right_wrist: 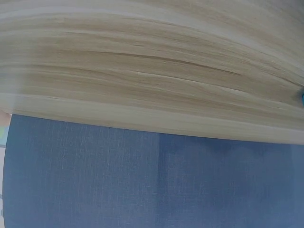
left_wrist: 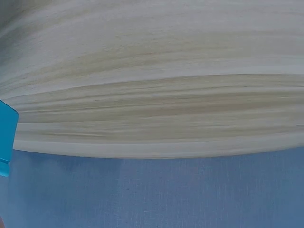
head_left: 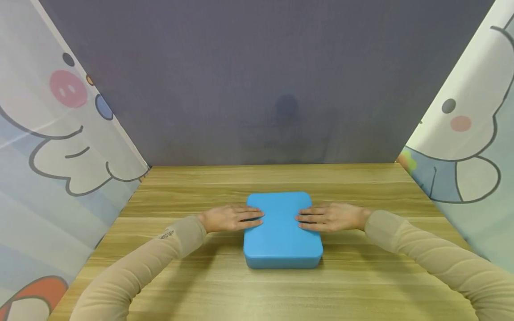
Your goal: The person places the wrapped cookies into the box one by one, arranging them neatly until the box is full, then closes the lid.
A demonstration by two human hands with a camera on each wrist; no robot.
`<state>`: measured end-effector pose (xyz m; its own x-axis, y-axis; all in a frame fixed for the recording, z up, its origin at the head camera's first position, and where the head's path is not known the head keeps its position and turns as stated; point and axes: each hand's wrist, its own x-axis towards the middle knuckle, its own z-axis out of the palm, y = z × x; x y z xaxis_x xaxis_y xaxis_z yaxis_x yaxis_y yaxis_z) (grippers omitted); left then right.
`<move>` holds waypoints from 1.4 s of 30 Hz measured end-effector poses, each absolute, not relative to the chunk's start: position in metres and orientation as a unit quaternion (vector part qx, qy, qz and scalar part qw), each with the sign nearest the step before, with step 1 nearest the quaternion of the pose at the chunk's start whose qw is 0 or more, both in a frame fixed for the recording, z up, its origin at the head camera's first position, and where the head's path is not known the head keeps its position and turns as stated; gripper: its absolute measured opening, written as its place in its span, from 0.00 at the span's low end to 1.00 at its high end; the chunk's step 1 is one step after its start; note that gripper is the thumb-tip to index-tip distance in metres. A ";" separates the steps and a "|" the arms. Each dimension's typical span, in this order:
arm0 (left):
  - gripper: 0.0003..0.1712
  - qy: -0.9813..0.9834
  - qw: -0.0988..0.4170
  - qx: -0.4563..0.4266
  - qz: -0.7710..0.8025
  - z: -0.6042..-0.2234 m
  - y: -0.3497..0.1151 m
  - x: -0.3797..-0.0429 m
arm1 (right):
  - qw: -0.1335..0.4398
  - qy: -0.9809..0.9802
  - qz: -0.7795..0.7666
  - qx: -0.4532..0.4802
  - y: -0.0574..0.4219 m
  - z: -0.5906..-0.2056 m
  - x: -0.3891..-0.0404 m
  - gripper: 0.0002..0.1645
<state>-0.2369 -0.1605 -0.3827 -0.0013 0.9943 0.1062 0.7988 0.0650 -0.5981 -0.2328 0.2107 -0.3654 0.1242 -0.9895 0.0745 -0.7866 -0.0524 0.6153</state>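
A blue rectangular box [head_left: 281, 238] with rounded corners lies flat on the wooden table, its smooth top facing up. From the left, my left hand [head_left: 230, 218] rests straight fingers on the box's top near its left edge. My right hand [head_left: 332, 217] does the same at the right edge, fingers extended and a little spread. Both thumbs are hidden from the head view. In the left wrist view only a corner of the blue box [left_wrist: 6, 133] shows at the left border. The right wrist view catches just a sliver of it at its right border.
The wooden table [head_left: 192, 183] runs back to a dark grey panel [head_left: 273, 80]. Cartoon-printed curtains, one on the left [head_left: 48, 147] and another on the right [head_left: 478, 142], flank the table.
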 end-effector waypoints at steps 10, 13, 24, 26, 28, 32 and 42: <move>0.42 -0.774 0.203 -0.584 0.135 -0.382 -0.157 -0.239 | 0.225 -0.734 -0.188 0.612 0.210 -0.362 -0.229 0.35; 0.35 -0.886 0.093 -0.453 -0.017 -0.382 -0.148 -0.243 | 0.152 -0.853 -0.052 0.497 0.206 -0.363 -0.230 0.40; 0.27 -0.807 -0.149 -0.047 -0.570 -0.402 -0.117 -0.256 | -0.179 -0.795 0.579 -0.024 0.160 -0.386 -0.244 0.39; 0.26 -0.788 -0.151 -0.021 -0.597 -0.406 -0.115 -0.257 | -0.177 -0.763 0.620 -0.044 0.156 -0.388 -0.244 0.36; 0.26 -0.772 -0.152 -0.001 -0.618 -0.408 -0.114 -0.256 | -0.172 -0.743 0.644 -0.055 0.153 -0.388 -0.243 0.35; 0.23 -0.749 -0.153 0.014 -0.645 -0.408 -0.112 -0.254 | -0.171 -0.734 0.654 -0.070 0.150 -0.389 -0.243 0.34; 0.24 -0.732 -0.162 0.017 -0.662 -0.414 -0.112 -0.257 | -0.190 -0.725 0.659 -0.063 0.156 -0.392 -0.248 0.34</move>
<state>-0.2566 -0.1117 -0.4138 -0.9471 0.1898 -0.2589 -0.2386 0.1235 0.9632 -0.2483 0.1563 -0.3916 -0.9200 -0.1594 -0.3581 0.3413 0.1233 -0.9318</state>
